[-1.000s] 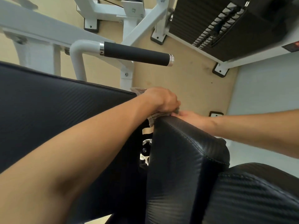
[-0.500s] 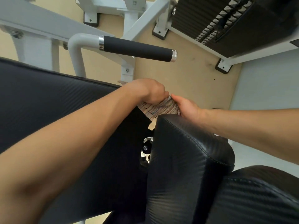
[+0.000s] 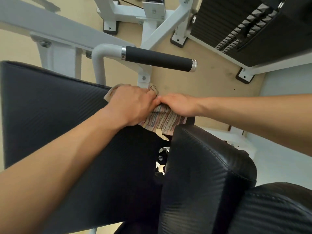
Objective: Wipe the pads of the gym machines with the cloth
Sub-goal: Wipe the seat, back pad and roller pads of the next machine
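A striped, faded cloth is stretched between my two hands above the gap between two black pads. My left hand grips its left part over the far corner of the large ribbed back pad. My right hand lies on the cloth's right part, fingers curled over its far edge. Just below the cloth is the top of a smooth black pad. A third ribbed pad fills the bottom right corner.
A black foam handle on a white bent tube sticks out above my hands. White machine frame bars cross the beige floor. A black weight stack stands at top right. A bolt and bracket show in the gap between pads.
Both hands have lifted off the smooth pad's top and moved up and away, pulling the cloth out wider between them. More of the striped cloth shows now.
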A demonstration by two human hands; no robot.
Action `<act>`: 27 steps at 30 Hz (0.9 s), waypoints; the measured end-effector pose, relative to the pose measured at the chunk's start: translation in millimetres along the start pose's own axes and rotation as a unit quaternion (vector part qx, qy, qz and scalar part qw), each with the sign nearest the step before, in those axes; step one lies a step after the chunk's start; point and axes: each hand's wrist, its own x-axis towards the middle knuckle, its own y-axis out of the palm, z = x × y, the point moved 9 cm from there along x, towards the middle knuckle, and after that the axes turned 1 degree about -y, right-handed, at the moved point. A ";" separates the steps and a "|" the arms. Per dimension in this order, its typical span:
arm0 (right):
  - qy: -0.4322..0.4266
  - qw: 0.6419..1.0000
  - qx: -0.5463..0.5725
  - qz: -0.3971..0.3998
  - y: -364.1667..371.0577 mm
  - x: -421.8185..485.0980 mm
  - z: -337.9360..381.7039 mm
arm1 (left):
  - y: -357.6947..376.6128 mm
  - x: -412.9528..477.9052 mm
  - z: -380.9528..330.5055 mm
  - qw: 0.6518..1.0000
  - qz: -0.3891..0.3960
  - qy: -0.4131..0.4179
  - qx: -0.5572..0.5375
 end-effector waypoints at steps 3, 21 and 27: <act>-0.088 0.995 -0.020 0.047 15.9 12.7 59.2 | -16.2 -38.5 45.8 0.996 -0.060 -0.070 0.001; -0.203 0.923 -0.299 -0.130 45.6 15.6 200.8 | -52.0 -106.5 178.1 0.954 -0.160 -0.244 -0.062; -0.219 0.949 -0.219 -0.067 58.7 62.9 242.3 | -65.9 -130.3 240.3 0.928 -0.120 -0.351 0.035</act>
